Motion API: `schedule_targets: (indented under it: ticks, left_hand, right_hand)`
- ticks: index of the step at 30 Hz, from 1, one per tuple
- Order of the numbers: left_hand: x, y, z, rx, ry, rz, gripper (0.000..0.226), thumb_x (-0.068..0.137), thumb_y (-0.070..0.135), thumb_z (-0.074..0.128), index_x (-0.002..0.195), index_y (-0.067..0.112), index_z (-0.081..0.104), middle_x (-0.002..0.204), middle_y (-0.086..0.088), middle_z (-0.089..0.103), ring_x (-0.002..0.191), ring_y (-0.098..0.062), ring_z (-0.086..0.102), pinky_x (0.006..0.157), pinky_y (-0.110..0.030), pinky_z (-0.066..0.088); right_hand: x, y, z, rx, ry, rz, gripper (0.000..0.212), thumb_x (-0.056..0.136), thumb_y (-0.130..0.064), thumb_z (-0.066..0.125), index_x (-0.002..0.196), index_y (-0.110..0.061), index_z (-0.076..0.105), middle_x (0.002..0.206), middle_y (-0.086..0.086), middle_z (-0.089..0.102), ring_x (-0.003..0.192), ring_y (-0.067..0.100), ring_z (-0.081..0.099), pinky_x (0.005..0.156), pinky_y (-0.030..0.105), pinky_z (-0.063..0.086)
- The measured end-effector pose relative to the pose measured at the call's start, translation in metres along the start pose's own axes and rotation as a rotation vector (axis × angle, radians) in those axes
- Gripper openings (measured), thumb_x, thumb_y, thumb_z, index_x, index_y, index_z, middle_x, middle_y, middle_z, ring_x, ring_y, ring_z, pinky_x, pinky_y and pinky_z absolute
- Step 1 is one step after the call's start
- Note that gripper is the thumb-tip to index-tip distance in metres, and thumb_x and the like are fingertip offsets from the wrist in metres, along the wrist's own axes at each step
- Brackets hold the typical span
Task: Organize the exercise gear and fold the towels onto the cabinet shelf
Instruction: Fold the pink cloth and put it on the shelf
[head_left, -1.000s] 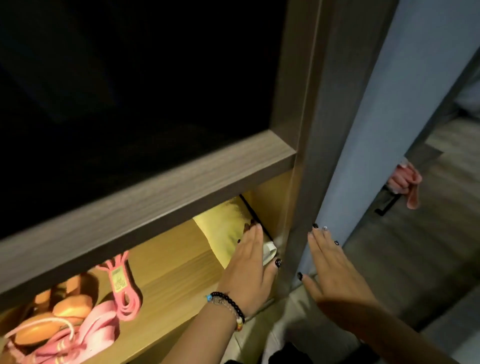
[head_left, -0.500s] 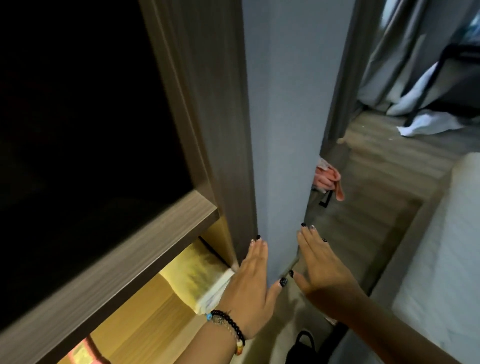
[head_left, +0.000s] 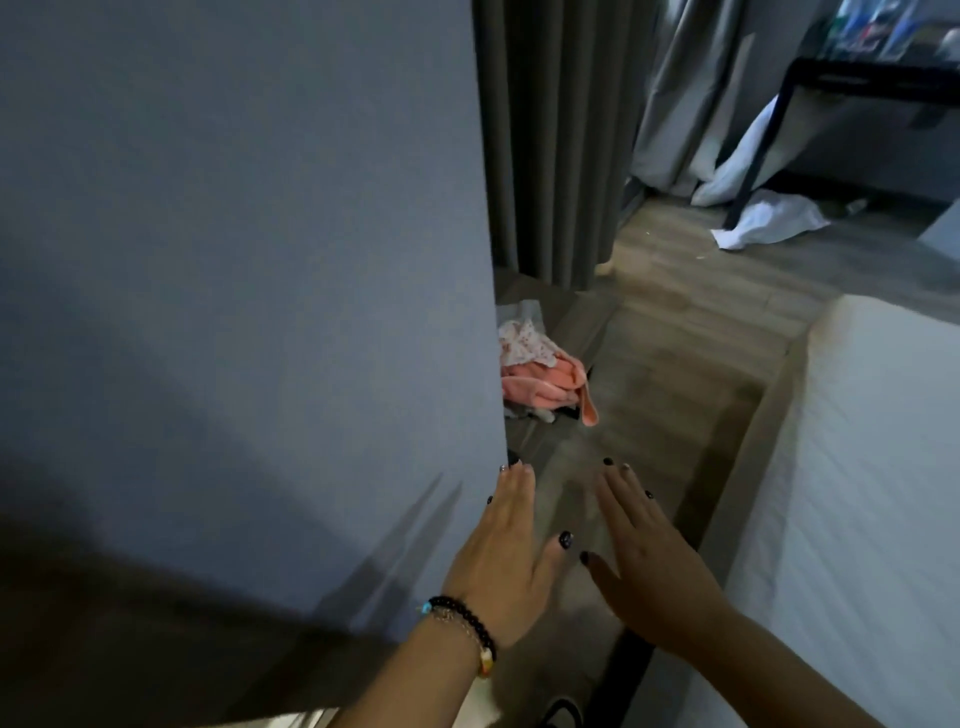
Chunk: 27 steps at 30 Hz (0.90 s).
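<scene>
A person's left hand (head_left: 506, 561), fingers (head_left: 511, 493) straight and together, lies flat against the edge of a grey-blue cabinet door (head_left: 249, 291) that fills the left half of the view; a beaded bracelet (head_left: 465, 626) circles that wrist. The right hand (head_left: 652, 558) hovers just beside it over the wood floor (head_left: 670, 353), fingers spread and straight, holding nothing. Beyond the door's edge, a heap of towels (head_left: 540, 374), pink under a pale spotted one, lies on the floor, partly hidden by the door and well apart from both hands. A white bed (head_left: 857, 493) runs along the right edge of the floor. Grey curtains (head_left: 556, 135) hang at the far side, with a white cloth (head_left: 769, 221) on the floor near a black-framed table (head_left: 831, 78); the cabinet shelf itself is out of sight
</scene>
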<state>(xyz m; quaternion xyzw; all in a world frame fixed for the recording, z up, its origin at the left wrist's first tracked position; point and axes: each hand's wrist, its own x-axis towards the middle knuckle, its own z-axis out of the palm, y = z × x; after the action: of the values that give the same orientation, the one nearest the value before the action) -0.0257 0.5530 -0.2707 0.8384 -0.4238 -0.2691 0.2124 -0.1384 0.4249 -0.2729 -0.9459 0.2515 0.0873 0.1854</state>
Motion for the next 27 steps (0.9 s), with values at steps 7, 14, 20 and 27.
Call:
schedule_targets:
  ticks: [7,14,20,27]
  left_hand:
    - [0.093,0.020,0.001,-0.047,0.041,-0.037,0.074,0.101,0.039,0.037,0.152,0.022,-0.015,0.160,0.007,-0.019,0.137,0.003,-0.017,0.111,-0.018,-0.008]
    - [0.169,0.019,-0.001,-0.069,0.050,-0.029,0.073,0.101,0.042,0.034,0.152,0.019,-0.013,0.160,0.004,-0.017,0.145,-0.006,-0.010,0.116,-0.020,-0.001]
    - [0.233,0.008,-0.010,-0.093,0.040,-0.042,0.074,0.101,0.042,0.034,0.153,0.017,-0.013,0.160,0.004,-0.018,0.147,-0.008,-0.009,0.116,-0.019,0.000]
    - [0.297,-0.007,-0.028,-0.102,0.089,-0.100,0.073,0.102,0.034,0.038,0.153,0.012,-0.009,0.162,-0.002,-0.012,0.149,-0.013,-0.006,0.110,-0.016,0.000]
  right_hand:
    - [0.058,0.069,-0.034,-0.006,0.023,0.045,0.082,0.096,-0.049,0.043,0.136,-0.023,-0.024,0.146,-0.004,-0.028,0.136,0.013,-0.026,0.114,0.031,-0.009]
    - [0.108,0.101,-0.046,0.024,0.043,0.080,0.082,0.097,-0.046,0.044,0.141,-0.022,-0.020,0.145,-0.004,-0.028,0.135,0.013,-0.027,0.110,0.030,-0.009]
    - [0.159,0.114,-0.059,0.023,-0.012,0.070,0.082,0.097,-0.046,0.043,0.140,-0.020,-0.022,0.155,0.000,-0.021,0.132,0.013,-0.028,0.108,0.029,-0.010]
    - [0.234,0.122,-0.086,0.080,-0.042,0.043,0.080,0.097,-0.042,0.044,0.139,-0.025,-0.022,0.159,0.000,-0.017,0.135,0.012,-0.027,0.114,0.030,-0.008]
